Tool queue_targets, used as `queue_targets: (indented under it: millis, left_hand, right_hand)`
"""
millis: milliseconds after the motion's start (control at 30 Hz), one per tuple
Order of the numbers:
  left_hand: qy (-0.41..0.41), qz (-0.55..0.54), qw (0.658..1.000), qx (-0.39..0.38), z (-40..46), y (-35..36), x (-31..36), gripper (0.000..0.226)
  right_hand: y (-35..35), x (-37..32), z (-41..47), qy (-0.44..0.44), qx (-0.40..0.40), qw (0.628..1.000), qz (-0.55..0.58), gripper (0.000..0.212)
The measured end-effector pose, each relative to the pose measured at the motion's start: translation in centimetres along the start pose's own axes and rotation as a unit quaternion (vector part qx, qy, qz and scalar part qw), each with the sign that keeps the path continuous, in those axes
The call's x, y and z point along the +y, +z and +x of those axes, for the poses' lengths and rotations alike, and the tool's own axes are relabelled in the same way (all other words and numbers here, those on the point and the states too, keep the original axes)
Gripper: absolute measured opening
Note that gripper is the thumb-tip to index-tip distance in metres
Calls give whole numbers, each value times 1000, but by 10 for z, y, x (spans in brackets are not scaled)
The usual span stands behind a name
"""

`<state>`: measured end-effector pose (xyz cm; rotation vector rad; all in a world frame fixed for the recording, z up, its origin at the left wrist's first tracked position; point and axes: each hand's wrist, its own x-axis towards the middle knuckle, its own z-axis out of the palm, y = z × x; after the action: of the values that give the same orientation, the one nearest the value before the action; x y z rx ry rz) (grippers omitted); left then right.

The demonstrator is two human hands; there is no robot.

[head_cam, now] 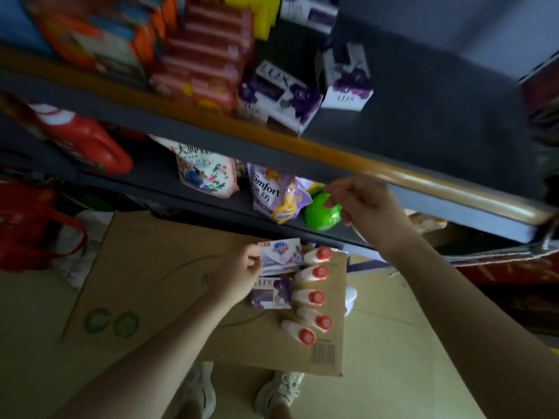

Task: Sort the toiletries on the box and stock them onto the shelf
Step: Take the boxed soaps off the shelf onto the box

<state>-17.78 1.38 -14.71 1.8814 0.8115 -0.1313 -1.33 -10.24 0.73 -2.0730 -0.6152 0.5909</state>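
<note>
Toiletries lie sorted on the flat cardboard box (169, 285), which rests on the floor in front of the shelf (348, 160). Five white bottles with red caps (314, 297) lie on their sides in a column along the box's right edge, caps pointing right. Just left of them sits a purple Lux soap box (272, 293), flat on the cardboard. Above it, the left hand (242, 270) grips a white and purple Safeguard soap box (281, 255) by its left end, thumb and fingers closed around it; whether the box is lifted clear or touching the cardboard cannot be determined. The right hand (363, 204) is raised to the lower shelf level, fingers loosely curled, fingertips touching the top of a green round container (322, 214) that stands on the lower shelf board; a firm grasp is not evident. Beside the green container, to its left, stand a purple Comfort refill pouch (272, 192) and a floral white pouch (205, 173). A red detergent jug (87, 140) lies farther left on the same level. On the upper shelf, purple and white Lux cartons (284, 98) stand near its front edge, with a stack of pink soap packs (205, 65) to their left. The person's light shoes (278, 391) show below the box edge.
</note>
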Motion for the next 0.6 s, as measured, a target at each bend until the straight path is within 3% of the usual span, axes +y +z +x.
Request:
queue_targets:
  millis: [67,133,233,300,467,600]
  left_hand:
    - [174,20,979,103,0,-36,46,21]
    - [322,96,920,203,2,-72,96,26]
    - [430,204,836,273,22,-113,151,28]
    - [424,247,826,276,40,-126,173,30]
    - [271,355,881,158,65,-119,205,64]
    - [253,364,877,185,73,-113,206,56]
  right_hand:
    - [-15,-24,10,-31,54,998,21,24]
    - [-25,-42,27,-48,129,990,22,21]
    - [-29,-54,66,-76,238,966,-62,19]
    - [-22,-55,93,-51,222,968,-105,26]
    - [-4,-57,138,51,131,975,-170,51]
    - [-8,-56,145,66,137,972,-178,73]
